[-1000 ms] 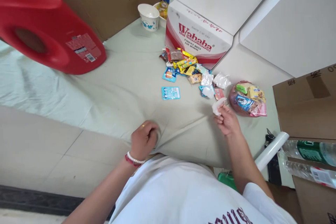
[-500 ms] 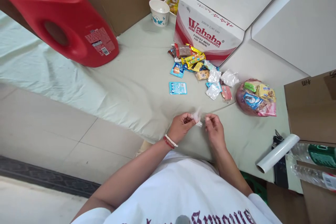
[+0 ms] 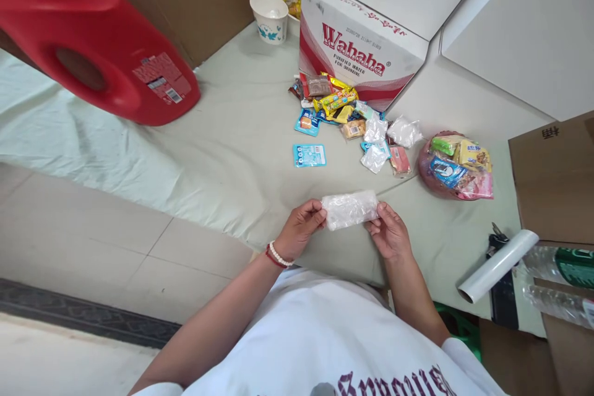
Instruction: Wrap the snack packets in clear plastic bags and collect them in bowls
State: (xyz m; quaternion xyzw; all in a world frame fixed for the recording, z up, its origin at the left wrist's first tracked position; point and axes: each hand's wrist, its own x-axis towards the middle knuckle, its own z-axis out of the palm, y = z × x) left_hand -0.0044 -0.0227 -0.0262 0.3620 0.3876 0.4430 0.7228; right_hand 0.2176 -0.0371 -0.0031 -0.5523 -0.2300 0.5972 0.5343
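A clear crinkled plastic bag [image 3: 350, 210] is stretched flat between my two hands above the front edge of the pale green sheet [image 3: 232, 154]. My left hand [image 3: 299, 229], with a bead bracelet on the wrist, pinches the bag's left end. My right hand [image 3: 388, 232] pinches its right end. Beyond my hands lies a scatter of small snack packets [image 3: 341, 111], with a single blue packet [image 3: 309, 155] lying apart from it. A pink bag full of snacks [image 3: 455, 167] sits to the right.
A white and red Wahaha carton [image 3: 362, 55] stands behind the packets, with a paper cup [image 3: 269, 17] to its left. A big red jug [image 3: 88, 43] lies at the far left. A white roll [image 3: 499, 265], scissors, bottles and cardboard boxes crowd the right.
My left hand came up off the sheet to meet the right hand. The small crumpled plastic that the right hand held is now pulled out flat between both hands.
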